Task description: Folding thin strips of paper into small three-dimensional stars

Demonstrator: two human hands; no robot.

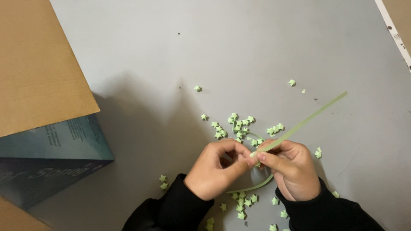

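Observation:
My left hand point(216, 169) and my right hand point(291, 169) meet over a grey table point(239, 47), both pinching a long pale green paper strip point(308, 119). The strip runs up and to the right from my fingertips, and its other end curls out below my hands. Several small folded green paper stars point(239, 124) lie scattered just beyond my fingers. More paper stars point(244, 201) lie between my wrists. Both arms wear black sleeves.
A cardboard box point(38, 68) with an open brown flap and a dark printed side stands at the left. Two stray stars point(162, 182) lie near its corner. A white strip point(396, 36) edges the table at the upper right.

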